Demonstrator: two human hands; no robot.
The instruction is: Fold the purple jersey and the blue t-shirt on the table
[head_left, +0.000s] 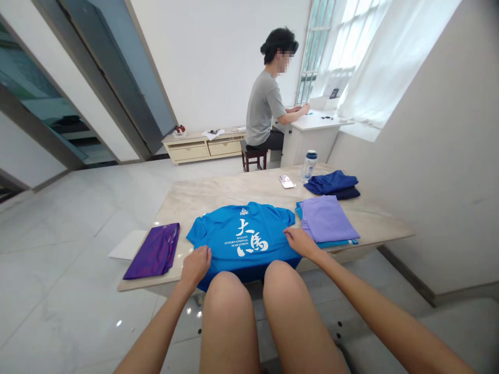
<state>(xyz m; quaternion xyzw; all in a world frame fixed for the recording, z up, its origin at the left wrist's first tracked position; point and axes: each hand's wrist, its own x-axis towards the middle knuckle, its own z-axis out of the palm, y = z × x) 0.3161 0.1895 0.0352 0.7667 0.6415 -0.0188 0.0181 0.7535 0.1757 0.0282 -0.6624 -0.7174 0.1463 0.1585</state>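
Observation:
A blue T-shirt [218,234] with white lettering lies spread on the table, its lower part hanging over the front edge near my knees. At the shirt's left side, my left hand [197,266] has its fingers closed on the fabric. My right hand [300,241] pinches the opposite side, below the right sleeve. Close to my right hand is a folded lilac garment [327,218], lying on top of folded blue cloth [339,243]. A folded purple garment [154,252] rests at the table's left end.
On the table [222,189], a phone [286,181], a water bottle [309,165] and dark blue folded clothes [333,183] stand toward the back right. Beyond it a person [263,101] sits at a white desk [312,137]. A low cabinet [191,151] lines the wall.

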